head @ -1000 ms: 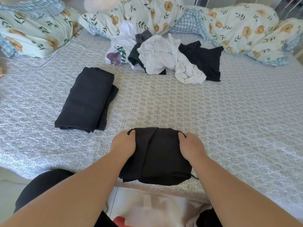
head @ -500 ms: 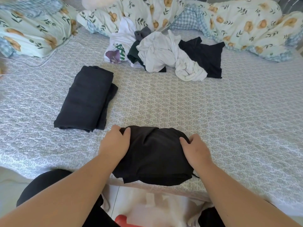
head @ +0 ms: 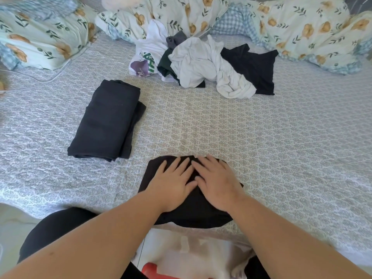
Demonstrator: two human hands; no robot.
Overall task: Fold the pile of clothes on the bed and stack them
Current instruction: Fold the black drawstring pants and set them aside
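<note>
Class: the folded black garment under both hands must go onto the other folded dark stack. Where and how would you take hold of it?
Probably by its two short side edges, one hand from each side, fingers slid underneath. The folded black garment lies flat, with left hand and right hand pressing open on top; lifting both sides should keep the folds together on the way to the dark stack.

left hand (head: 171,183): lower centre of frame, palm down, fingers straight and spread | right hand (head: 218,184): just beside it, flat, fingers extended | both forearms rise from bottom corners
</note>
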